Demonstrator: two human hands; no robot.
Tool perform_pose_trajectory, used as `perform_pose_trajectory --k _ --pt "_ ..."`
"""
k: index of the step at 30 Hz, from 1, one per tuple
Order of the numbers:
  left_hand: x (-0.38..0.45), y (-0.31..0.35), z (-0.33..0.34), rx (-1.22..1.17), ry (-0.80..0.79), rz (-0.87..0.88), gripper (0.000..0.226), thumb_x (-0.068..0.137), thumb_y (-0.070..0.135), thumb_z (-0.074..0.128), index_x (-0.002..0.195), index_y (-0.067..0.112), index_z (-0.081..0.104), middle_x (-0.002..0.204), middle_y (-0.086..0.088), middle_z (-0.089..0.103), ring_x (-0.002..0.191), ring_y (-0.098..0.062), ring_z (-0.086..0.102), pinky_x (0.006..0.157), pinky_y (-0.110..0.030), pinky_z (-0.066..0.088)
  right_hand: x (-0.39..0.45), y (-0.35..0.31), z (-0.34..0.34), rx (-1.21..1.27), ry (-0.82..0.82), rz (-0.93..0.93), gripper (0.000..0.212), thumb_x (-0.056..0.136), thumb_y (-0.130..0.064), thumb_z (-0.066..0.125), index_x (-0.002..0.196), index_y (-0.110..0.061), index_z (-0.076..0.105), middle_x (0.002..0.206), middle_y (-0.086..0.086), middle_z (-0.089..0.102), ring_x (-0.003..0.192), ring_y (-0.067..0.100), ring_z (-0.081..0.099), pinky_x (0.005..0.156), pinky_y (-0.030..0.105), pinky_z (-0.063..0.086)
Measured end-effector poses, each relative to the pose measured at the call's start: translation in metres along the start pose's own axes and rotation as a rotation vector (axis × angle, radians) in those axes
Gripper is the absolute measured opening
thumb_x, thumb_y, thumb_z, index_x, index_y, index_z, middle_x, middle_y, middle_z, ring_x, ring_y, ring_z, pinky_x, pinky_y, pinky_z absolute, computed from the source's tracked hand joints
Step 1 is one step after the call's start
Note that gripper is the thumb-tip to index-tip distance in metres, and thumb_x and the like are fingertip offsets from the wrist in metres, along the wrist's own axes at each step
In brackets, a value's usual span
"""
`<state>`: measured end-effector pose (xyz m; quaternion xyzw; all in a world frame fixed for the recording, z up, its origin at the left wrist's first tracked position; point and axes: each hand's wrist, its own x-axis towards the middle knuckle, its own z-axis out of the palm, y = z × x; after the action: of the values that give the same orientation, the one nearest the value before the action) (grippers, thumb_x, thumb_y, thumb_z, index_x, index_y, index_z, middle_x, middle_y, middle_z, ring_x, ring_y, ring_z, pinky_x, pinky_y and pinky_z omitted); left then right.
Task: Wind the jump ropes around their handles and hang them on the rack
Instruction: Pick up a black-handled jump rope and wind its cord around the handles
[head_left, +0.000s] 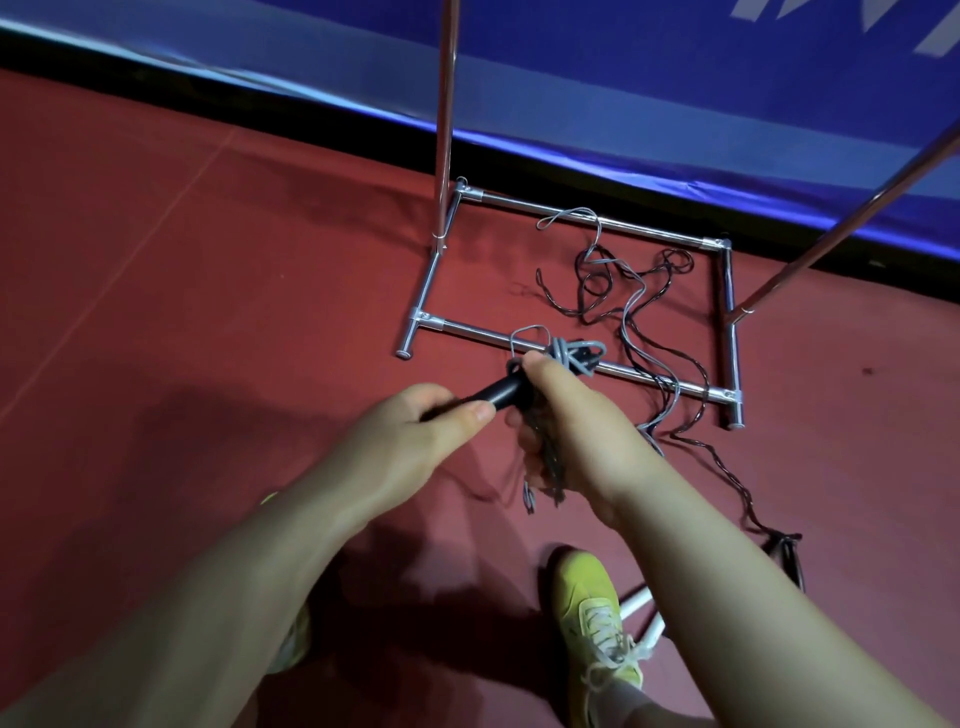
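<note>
My left hand (426, 431) grips the near end of a black jump-rope handle (501, 392). My right hand (566, 415) grips the handle's far end together with a bundle of grey rope (569, 353) wound there; rope loops hang below that hand. The rest of the grey rope (631, 312) trails over the floor inside the base of the chrome rack (587, 364). A dark rope (696, 405) lies tangled with it and runs to black handles (787, 553) on the floor at the right.
The rack's upright poles (447, 114) rise at the back left and right. Behind it runs a blue banner (623, 93) along the red floor. My yellow shoe (592, 618) stands below my right arm, with white bars (644, 613) beside it.
</note>
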<state>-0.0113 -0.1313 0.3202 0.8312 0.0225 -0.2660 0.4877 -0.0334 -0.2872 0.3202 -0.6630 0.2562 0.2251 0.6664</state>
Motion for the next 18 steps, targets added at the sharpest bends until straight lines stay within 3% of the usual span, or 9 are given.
perform_pose_trajectory --k 3,6,8,10,12,13,16,18 --pt "0.002 0.0 -0.001 -0.131 -0.018 0.009 0.03 0.065 0.046 0.07 0.086 0.028 0.06 0.066 0.009 0.058 0.064 -0.011 0.055 0.07 -0.035 0.049 0.003 0.002 -0.001 0.141 -0.055 -0.085 0.03 0.069 -0.047 0.052 0.067 -0.017 0.05 0.055 0.002 0.042 0.042 0.017 0.037 0.05 0.031 0.027" --pt "0.0 0.004 0.0 -0.229 -0.08 -0.021 0.023 0.079 0.015 0.074 0.091 0.022 0.056 0.069 0.003 0.061 0.058 -0.009 0.061 0.062 -0.03 0.052 0.002 0.001 -0.002 0.085 -0.051 -0.204 0.024 0.069 -0.037 0.051 0.062 -0.015 0.05 0.055 0.006 0.043 0.043 0.019 0.037 0.049 0.034 0.023" --pt "-0.003 0.007 -0.004 -0.32 -0.179 -0.088 0.019 0.077 0.02 0.07 0.09 0.018 0.056 0.065 0.004 0.062 0.056 -0.01 0.063 0.058 -0.028 0.051 0.0 0.001 -0.005 0.054 -0.056 -0.282 0.023 0.068 -0.036 0.051 0.06 -0.015 0.048 0.052 0.005 0.041 0.043 0.019 0.034 0.049 0.037 0.018" --pt "-0.006 0.009 -0.01 -0.439 -0.344 -0.185 0.035 0.07 0.044 0.062 0.089 0.015 0.06 0.069 0.002 0.065 0.062 -0.016 0.064 0.062 -0.032 0.051 0.0 0.004 -0.008 0.035 -0.07 -0.33 0.033 0.06 -0.043 0.052 0.055 -0.011 0.05 0.048 0.009 0.039 0.042 0.021 0.033 0.049 0.038 0.019" --pt "-0.009 0.009 -0.014 -0.521 -0.549 -0.261 0.057 0.073 0.063 0.051 0.093 0.011 0.063 0.083 -0.007 0.069 0.07 -0.021 0.064 0.062 -0.034 0.054 0.0 0.004 -0.011 0.091 -0.12 -0.35 0.049 0.057 -0.045 0.049 0.061 0.004 0.055 0.044 0.011 0.036 0.04 0.022 0.032 0.048 0.036 0.024" --pt "-0.009 0.008 -0.015 -0.595 -0.671 -0.297 0.07 0.075 0.068 0.044 0.1 0.004 0.06 0.089 -0.013 0.07 0.072 -0.024 0.066 0.06 -0.034 0.054 -0.002 0.002 -0.01 0.169 -0.164 -0.353 0.045 0.059 -0.04 0.05 0.063 0.004 0.06 0.044 0.009 0.035 0.038 0.021 0.031 0.045 0.032 0.027" --pt "-0.007 0.0 -0.017 -0.998 -1.153 -0.288 0.088 0.085 0.066 0.043 0.129 -0.011 0.042 0.113 -0.032 0.061 0.097 -0.042 0.064 0.07 -0.044 0.056 -0.009 -0.008 -0.004 0.418 -0.317 -0.357 0.026 0.06 -0.031 0.049 0.06 -0.015 0.07 0.044 0.001 0.035 0.031 0.01 0.03 0.034 0.016 0.026" --pt "-0.009 -0.001 -0.017 -1.025 -1.276 -0.202 0.088 0.088 0.066 0.04 0.132 -0.01 0.041 0.112 -0.027 0.061 0.099 -0.039 0.063 0.073 -0.043 0.056 -0.01 -0.009 -0.002 0.448 -0.412 -0.39 0.031 0.056 -0.034 0.061 0.068 -0.006 0.062 0.045 0.002 0.037 0.029 0.009 0.032 0.034 0.013 0.028"
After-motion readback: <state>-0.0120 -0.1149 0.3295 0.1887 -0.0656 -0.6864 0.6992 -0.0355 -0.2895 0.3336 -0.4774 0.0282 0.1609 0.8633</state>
